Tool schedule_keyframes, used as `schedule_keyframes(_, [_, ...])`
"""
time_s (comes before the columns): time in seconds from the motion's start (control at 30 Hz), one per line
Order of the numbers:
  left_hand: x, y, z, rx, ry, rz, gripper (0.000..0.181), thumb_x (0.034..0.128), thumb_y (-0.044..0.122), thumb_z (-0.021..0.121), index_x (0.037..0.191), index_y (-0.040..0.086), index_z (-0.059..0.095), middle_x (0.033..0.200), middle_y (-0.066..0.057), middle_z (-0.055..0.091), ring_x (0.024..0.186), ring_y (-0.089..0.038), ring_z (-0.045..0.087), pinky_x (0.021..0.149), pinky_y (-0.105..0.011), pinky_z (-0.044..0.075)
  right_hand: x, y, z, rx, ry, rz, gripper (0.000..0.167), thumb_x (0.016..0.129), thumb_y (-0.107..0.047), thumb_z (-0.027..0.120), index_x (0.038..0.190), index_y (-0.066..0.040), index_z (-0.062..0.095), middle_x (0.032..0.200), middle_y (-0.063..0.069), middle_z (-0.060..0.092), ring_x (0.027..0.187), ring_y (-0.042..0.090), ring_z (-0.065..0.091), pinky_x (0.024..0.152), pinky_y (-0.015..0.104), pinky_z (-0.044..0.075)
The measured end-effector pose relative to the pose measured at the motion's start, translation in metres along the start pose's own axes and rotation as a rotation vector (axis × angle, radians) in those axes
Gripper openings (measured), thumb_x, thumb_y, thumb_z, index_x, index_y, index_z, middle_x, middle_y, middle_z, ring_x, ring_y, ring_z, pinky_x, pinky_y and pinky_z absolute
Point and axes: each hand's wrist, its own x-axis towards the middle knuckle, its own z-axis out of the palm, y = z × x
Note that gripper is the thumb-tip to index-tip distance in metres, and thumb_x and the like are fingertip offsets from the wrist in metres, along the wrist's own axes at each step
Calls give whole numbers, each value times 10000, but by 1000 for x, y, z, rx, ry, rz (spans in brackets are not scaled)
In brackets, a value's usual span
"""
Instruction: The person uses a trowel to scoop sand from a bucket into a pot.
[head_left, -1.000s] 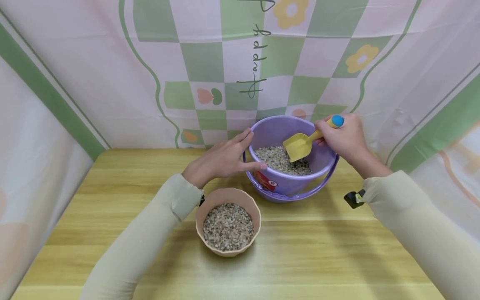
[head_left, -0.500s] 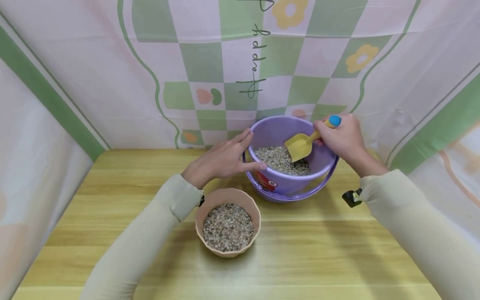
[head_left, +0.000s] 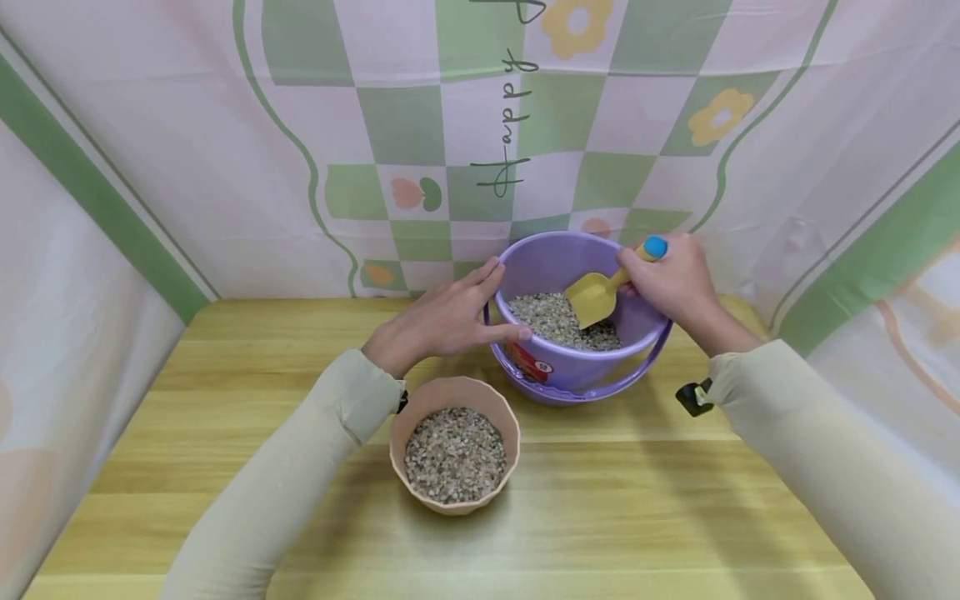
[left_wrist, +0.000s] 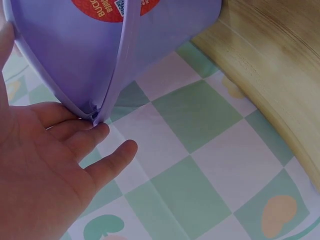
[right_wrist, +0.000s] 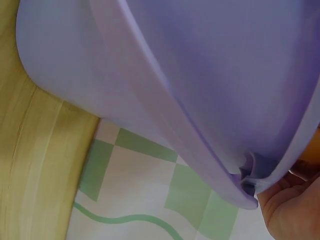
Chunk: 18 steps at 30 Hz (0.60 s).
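Observation:
A purple bucket (head_left: 581, 371) stands at the back of the table, with small gravel (head_left: 542, 315) inside it. My right hand (head_left: 675, 279) grips the handle of a yellow toy shovel (head_left: 592, 300), whose blue-tipped end points up and right. The shovel's blade dips into the bucket and touches the gravel. My left hand (head_left: 448, 321) rests spread against the bucket's left side, thumb along the front of the rim. In the left wrist view its fairly straight fingers (left_wrist: 112, 162) lie beside the joint of the bucket's handle (left_wrist: 121, 65), which hangs down. The right wrist view mostly hides the shovel.
A peach-coloured faceted bowl (head_left: 491, 398) full of similar gravel (head_left: 456, 457) stands in front of the bucket, near my left wrist. Behind the wooden table (head_left: 637, 517) hangs a green and white checked cloth (head_left: 405, 125). More cloth flanks both sides.
My right hand has shifted slightly left with the shovel, bringing its handle end lower and a little steeper. The left hand, bucket and bowl stay in place.

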Motion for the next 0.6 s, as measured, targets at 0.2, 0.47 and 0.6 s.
schedule_keyframes(0.2, [-1, -1, 0, -6, -3, -4, 1067, 890, 747, 497, 1600, 69, 79, 1664, -135, 41, 1481, -300, 228, 1159, -452, 301, -1, 0, 4, 9, -16, 0, 344, 911, -238, 584, 724, 16, 720, 575, 93, 681, 561, 253, 690, 574, 170, 468])
schedule_keyframes(0.47, [-1, -1, 0, -8, -1, -5, 1060, 889, 748, 497, 1602, 79, 86, 1667, -124, 43, 1481, -294, 229, 1161, -454, 296, -3, -1, 5, 13, -11, 5, 351, 907, -242, 583, 679, -1, 697, 568, 91, 677, 559, 254, 688, 566, 179, 452])
schedule_keyframes(0.6, [-1, -1, 0, -10, -2, -5, 1058, 891, 745, 497, 1601, 77, 85, 1667, -123, 40, 1484, -290, 222, 1162, -453, 293, -5, -2, 9, 35, -1, 17, 334, 892, -229, 596, 674, -6, 715, 563, 92, 677, 548, 256, 689, 548, 183, 472])
